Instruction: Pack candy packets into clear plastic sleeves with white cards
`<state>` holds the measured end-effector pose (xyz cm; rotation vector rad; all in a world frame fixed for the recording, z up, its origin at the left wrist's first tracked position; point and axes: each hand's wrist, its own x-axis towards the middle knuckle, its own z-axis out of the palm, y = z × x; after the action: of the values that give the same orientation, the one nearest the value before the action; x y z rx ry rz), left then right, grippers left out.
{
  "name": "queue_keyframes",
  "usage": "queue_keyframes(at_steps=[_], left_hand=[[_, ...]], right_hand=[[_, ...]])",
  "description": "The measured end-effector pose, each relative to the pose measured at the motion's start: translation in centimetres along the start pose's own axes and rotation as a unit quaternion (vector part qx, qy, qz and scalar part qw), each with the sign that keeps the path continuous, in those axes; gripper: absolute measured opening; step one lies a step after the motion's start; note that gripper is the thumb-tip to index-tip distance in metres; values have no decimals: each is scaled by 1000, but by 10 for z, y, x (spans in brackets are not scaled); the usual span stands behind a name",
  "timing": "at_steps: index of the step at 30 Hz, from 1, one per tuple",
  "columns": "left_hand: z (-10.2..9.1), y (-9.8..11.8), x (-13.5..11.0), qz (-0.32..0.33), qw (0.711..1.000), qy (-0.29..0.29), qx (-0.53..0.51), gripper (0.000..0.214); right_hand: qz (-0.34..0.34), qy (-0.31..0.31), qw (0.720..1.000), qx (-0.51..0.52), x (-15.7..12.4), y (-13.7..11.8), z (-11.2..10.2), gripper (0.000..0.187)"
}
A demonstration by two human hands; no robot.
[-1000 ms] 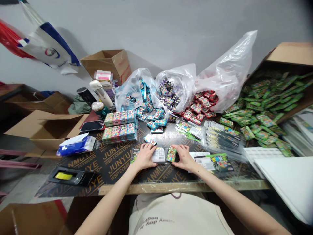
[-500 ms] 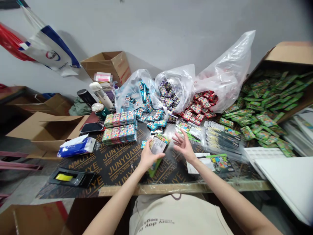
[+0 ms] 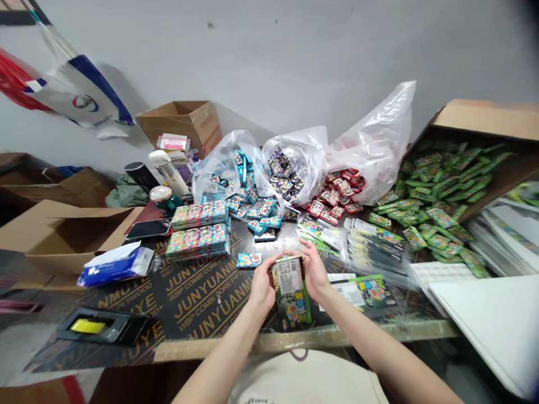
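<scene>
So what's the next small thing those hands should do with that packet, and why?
Probably set the colourful card packet down on the black plywood board: the left hand and right hand both grip it, so neither is free, and its white label faces up.

The one head-worn view looks forward and down from the near edge of a black plywood table (image 3: 202, 297), close above the left hand (image 3: 263, 286) and right hand (image 3: 314, 272), and faces a grey wall (image 3: 269, 56) beyond the table's far side.
</scene>
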<state>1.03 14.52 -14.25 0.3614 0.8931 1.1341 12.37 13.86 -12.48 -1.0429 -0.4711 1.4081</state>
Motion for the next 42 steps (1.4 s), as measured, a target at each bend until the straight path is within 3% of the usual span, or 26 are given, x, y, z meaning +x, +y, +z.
queue_keyframes(at_steps=[3, 5, 7, 9, 11, 13, 16, 19, 22, 24, 28, 31, 33, 35, 36, 38, 42], left_hand=[[-2, 12, 7, -5, 999, -28, 43, 29], [-3, 19, 7, 56, 991, -49, 113, 28], [-4, 26, 5, 143, 962, -65, 225, 19], [-4, 32, 4, 206, 918, -76, 331, 16], [-3, 37, 5, 207, 898, -81, 380, 18], [-1, 42, 7, 171, 905, -84, 380, 22], [4, 47, 11, 124, 910, -103, 383, 26], [10, 52, 12, 116, 894, -120, 415, 25], [14, 55, 10, 161, 856, -134, 473, 18], [15, 55, 7, 218, 810, -149, 524, 12], [13, 51, -1, 340, 700, -210, 591, 11], [11, 47, -3, 368, 642, -239, 629, 11], [10, 47, -3, 362, 610, -241, 663, 15], [10, 47, -1, 353, 581, -248, 690, 24], [10, 47, -1, 350, 572, -253, 697, 28], [9, 47, 1, 344, 568, -259, 702, 32], [9, 44, 3, 331, 596, -257, 685, 30]], right_hand=[[57, -30, 997, 29, 3, -6, -6, 41], [72, -40, 997, 3, 8, -8, -12, 33], [41, -57, 996, -46, 12, -9, -20, 19], [-31, -84, 990, -112, 13, -11, -27, 12], [-97, -107, 973, -179, 13, -14, -33, 13], [-135, -106, 957, -234, 13, -19, -36, 16], [-135, -102, 948, -270, 15, -26, -36, 18], [-99, -133, 948, -270, 21, -30, -37, 20], [-103, -164, 936, -293, 24, -34, -38, 18], [-121, -183, 922, -320, 22, -37, -39, 18], [-181, -211, 873, -401, 13, -46, -43, 21], [-224, -230, 833, -451, 13, -52, -59, 27], [-246, -178, 804, -512, 20, -52, -81, 27], [-252, -102, 744, -610, 30, -48, -109, 22], [-245, -81, 709, -656, 35, -45, -123, 19], [-226, -74, 668, -705, 41, -35, -148, 11], [-224, -81, 656, -716, 40, -15, -173, 3]])
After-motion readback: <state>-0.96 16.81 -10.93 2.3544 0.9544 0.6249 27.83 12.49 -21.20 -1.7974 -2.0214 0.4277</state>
